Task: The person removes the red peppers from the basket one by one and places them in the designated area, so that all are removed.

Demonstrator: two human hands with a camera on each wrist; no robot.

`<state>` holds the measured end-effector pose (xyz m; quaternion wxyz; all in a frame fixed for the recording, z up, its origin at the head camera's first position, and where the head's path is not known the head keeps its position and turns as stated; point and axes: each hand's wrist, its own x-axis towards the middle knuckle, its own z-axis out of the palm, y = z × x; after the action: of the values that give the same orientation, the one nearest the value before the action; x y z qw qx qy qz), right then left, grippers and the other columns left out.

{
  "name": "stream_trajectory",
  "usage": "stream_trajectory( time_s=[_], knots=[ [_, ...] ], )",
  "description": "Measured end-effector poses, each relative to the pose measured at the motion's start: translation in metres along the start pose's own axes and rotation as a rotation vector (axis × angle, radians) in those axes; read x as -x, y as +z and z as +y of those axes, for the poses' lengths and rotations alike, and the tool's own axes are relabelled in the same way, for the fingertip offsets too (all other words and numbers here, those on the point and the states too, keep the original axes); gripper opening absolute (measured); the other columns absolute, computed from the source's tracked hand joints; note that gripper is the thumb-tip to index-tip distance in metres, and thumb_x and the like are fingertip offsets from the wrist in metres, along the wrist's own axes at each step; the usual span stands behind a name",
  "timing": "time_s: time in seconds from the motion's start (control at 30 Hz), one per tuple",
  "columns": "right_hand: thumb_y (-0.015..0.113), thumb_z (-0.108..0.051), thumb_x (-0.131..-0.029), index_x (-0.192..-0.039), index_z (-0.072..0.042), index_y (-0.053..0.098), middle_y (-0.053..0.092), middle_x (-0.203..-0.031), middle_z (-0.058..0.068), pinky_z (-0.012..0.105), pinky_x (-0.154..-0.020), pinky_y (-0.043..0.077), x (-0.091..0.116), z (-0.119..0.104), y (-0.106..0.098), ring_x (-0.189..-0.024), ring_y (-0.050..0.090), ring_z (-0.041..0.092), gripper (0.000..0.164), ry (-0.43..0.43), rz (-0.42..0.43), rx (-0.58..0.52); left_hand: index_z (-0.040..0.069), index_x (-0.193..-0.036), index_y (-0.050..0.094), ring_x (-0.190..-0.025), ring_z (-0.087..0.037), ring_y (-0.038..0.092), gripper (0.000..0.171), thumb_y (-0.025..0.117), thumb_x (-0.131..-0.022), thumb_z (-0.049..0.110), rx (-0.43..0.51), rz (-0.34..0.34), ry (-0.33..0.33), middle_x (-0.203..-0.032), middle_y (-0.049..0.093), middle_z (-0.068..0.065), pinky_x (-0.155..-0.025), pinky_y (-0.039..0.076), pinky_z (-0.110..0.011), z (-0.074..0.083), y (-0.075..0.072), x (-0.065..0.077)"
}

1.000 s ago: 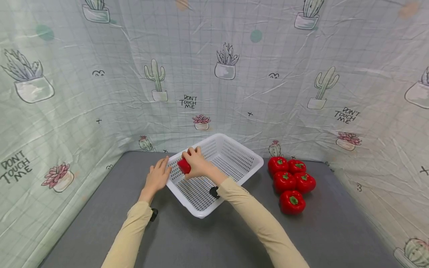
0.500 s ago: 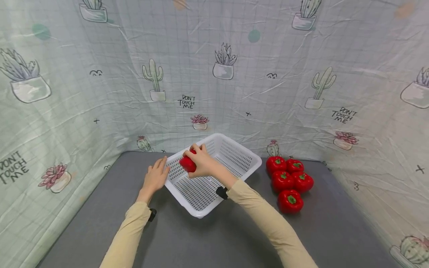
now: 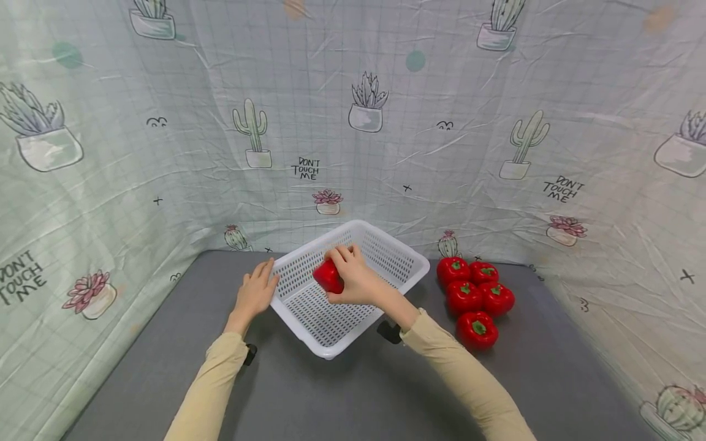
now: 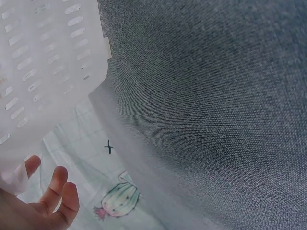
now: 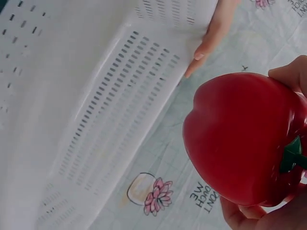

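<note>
My right hand (image 3: 358, 278) grips a red bell pepper (image 3: 328, 277) over the white slotted basket (image 3: 309, 338). In the right wrist view the pepper (image 5: 235, 139) fills the right side, its green stem turned toward the lower right, with fingertips at its top and bottom. At the basket's left corner rests my left hand (image 3: 256, 297), its fingers fairly straight along the rim. The left wrist view shows those fingers (image 4: 58, 184) loosely bent next to the basket wall (image 4: 53, 57); part of that hand is hidden by the rim.
Several red bell peppers (image 3: 464, 298) stand in a group to the right of the basket on the dark grey table (image 3: 353, 404). A patterned cloth (image 3: 309, 92) with cactus drawings rises behind the table and along its sides.
My right hand has carried the bell pepper rightward, from near the basket's left wall toward its middle. The left hand has stayed at the basket's left corner.
</note>
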<state>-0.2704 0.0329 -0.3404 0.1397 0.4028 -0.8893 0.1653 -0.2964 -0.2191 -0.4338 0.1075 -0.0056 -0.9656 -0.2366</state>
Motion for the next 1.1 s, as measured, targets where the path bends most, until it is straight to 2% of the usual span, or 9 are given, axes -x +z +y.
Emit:
stream_trajectory(
  time_s=[0.23,0.33,0.57,0.83,1.1],
  knots=[
    [0.073,-0.021,-0.065,-0.116,-0.014,0.043,0.038,-0.124,0.006,0.03,-0.074,0.051,0.028,0.009,-0.003,-0.113,0.031,0.023,0.059,0.054,0.058,-0.122,0.008,-0.142,0.022,-0.114,-0.044,0.034,0.053,0.033,-0.095,0.031,-0.01,0.004,-0.005,-0.142,0.028,-0.018,-0.087,0.033,-0.06,-0.002,0.001,-0.001],
    [0.074,-0.021,-0.064,-0.117,-0.016,0.045,0.036,-0.126,0.005,0.031,-0.074,0.052,0.042,0.013,-0.004,-0.114,0.03,0.022,0.061,0.068,0.08,-0.138,0.008,-0.142,0.022,-0.114,-0.044,0.035,0.053,0.033,-0.095,0.032,-0.004,0.002,-0.006,-0.142,0.028,-0.017,-0.087,0.033,-0.06,-0.003,0.002,-0.002],
    [0.077,-0.021,-0.062,-0.121,-0.016,0.046,0.041,-0.122,0.006,0.031,-0.073,0.052,0.071,0.018,-0.008,-0.111,0.033,0.021,0.066,0.065,0.141,-0.096,0.01,-0.142,0.021,-0.114,-0.044,0.034,0.053,0.032,-0.095,0.033,-0.002,-0.002,-0.006,-0.142,0.027,-0.017,-0.087,0.032,-0.061,-0.004,0.001,-0.004],
    [0.08,-0.023,-0.059,-0.12,-0.013,0.041,0.045,-0.121,0.002,0.031,-0.071,0.053,0.11,0.024,-0.016,-0.109,0.035,0.017,0.073,0.124,0.191,-0.069,0.008,-0.142,0.021,-0.115,-0.045,0.034,0.054,0.032,-0.095,0.032,-0.002,-0.001,-0.004,-0.142,0.027,-0.018,-0.088,0.032,-0.061,-0.002,0.002,-0.002],
    [0.082,-0.025,-0.058,-0.122,-0.012,0.045,0.044,-0.123,0.005,0.034,-0.07,0.054,0.142,0.031,-0.027,-0.11,0.039,0.018,0.075,0.194,0.224,-0.028,0.008,-0.142,0.021,-0.116,-0.044,0.033,0.054,0.033,-0.095,0.032,0.0,-0.002,-0.01,-0.142,0.027,-0.018,-0.089,0.032,-0.061,-0.001,0.002,-0.002]
  ],
)
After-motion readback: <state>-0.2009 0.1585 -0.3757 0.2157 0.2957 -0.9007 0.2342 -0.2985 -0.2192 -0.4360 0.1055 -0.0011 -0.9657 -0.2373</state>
